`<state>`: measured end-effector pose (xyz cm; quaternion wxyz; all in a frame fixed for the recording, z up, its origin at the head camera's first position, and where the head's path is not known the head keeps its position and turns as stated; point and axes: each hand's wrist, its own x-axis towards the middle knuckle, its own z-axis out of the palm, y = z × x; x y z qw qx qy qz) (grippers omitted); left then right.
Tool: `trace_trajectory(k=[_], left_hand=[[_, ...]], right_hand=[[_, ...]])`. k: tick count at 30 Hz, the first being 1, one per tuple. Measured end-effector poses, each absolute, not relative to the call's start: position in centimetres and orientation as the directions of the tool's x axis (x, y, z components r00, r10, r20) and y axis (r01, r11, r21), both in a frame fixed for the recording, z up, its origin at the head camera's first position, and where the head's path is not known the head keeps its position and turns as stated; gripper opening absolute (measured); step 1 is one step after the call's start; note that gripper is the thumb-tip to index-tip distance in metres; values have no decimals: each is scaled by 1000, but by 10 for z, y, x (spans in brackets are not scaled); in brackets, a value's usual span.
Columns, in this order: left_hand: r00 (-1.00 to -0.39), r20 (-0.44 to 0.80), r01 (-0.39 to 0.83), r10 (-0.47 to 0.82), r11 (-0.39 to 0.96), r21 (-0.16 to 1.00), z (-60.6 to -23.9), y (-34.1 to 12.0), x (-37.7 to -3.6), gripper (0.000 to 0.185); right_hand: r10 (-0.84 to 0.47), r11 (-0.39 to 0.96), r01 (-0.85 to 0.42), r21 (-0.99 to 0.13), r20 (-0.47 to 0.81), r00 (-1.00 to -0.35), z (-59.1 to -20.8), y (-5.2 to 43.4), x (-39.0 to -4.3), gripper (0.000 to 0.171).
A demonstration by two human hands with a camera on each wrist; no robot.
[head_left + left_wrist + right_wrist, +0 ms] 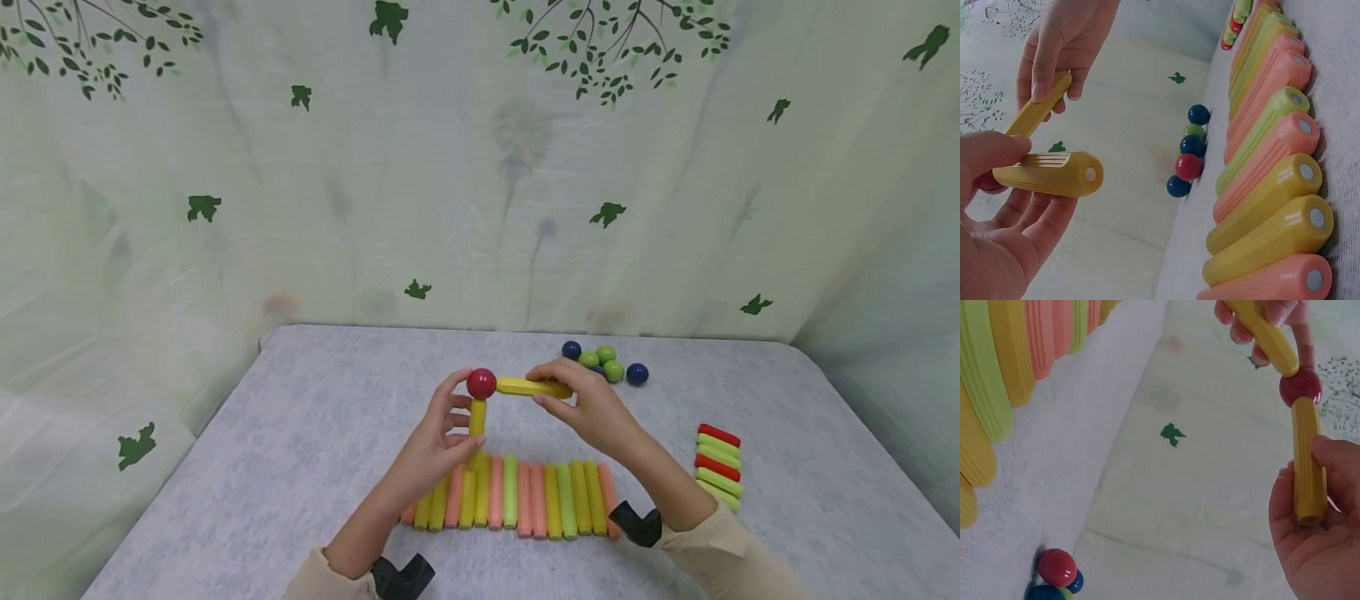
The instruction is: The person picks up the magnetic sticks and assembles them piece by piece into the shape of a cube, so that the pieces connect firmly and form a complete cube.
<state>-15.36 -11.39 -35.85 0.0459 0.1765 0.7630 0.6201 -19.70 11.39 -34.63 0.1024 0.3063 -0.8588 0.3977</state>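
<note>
My left hand grips a yellow ridged stick upright between thumb and fingers. On its top sits a red ball, with my left index fingertip at its side. From the right, my right hand pinches a second yellow stick level by its outer end. Its other end meets the red ball, so the two sticks form a corner, also seen in the right wrist view. In the left wrist view the upright stick's free end shows a small round disc.
Below my hands lies a row of yellow, pink and green sticks, side by side. Behind my right hand are green balls, blue balls and a red ball. A short stack of red and green sticks lies to the right.
</note>
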Motion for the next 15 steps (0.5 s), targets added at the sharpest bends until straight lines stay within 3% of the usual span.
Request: trace_trajectory(k=[6, 15], left_hand=[[-946, 110, 75, 304, -126, 989, -371, -105, -171, 61], [-974, 80, 56, 210, -121, 991, -373, -89, -185, 44]], right_hand=[[-430, 472, -614, -633, 442, -787, -352, 114, -196, 22], [-432, 432, -626, -649, 461, -775, -358, 113, -197, 22]])
